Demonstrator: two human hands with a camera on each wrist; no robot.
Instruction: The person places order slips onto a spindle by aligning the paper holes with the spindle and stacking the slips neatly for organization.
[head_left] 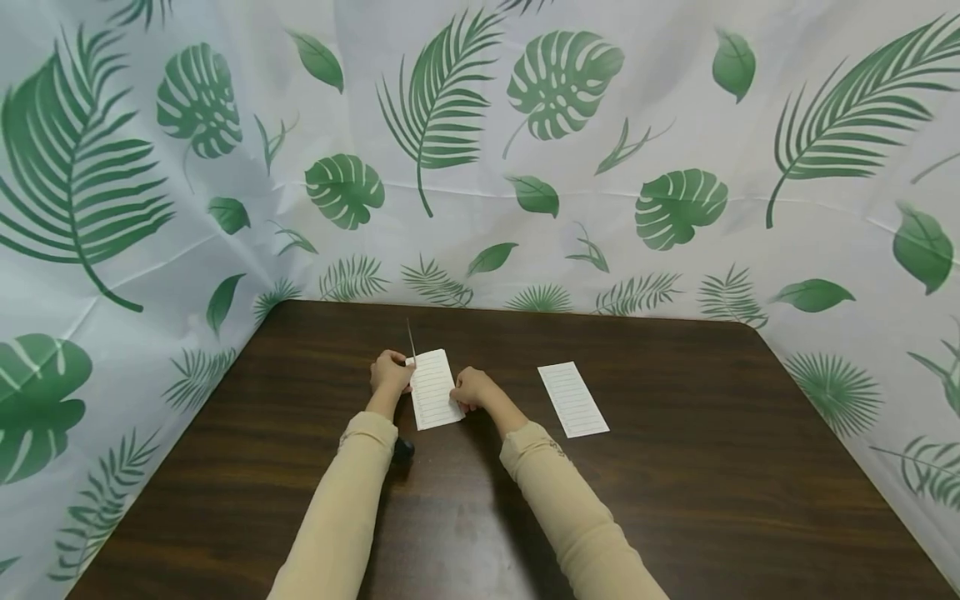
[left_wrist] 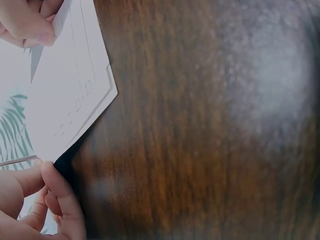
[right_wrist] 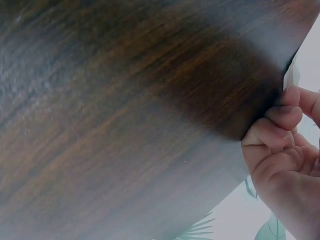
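Observation:
A small stack of white lined paper sheets, with little checkboxes along one edge, is between my hands over the brown table. My left hand pinches its left edge between thumb and fingers. From that grip a thin strip, like a sheet seen edge-on, sticks up and away. At the opposite edge my right hand pinches the stack, its fingers curled in. In the left wrist view the lower corners of the sheets are slightly out of line. Only a sliver of paper shows in the right wrist view.
Another white lined sheet lies flat on the table, right of my right hand. A small dark rounded object shows beside the left forearm. White cloth with green leaves hangs behind and along both sides.

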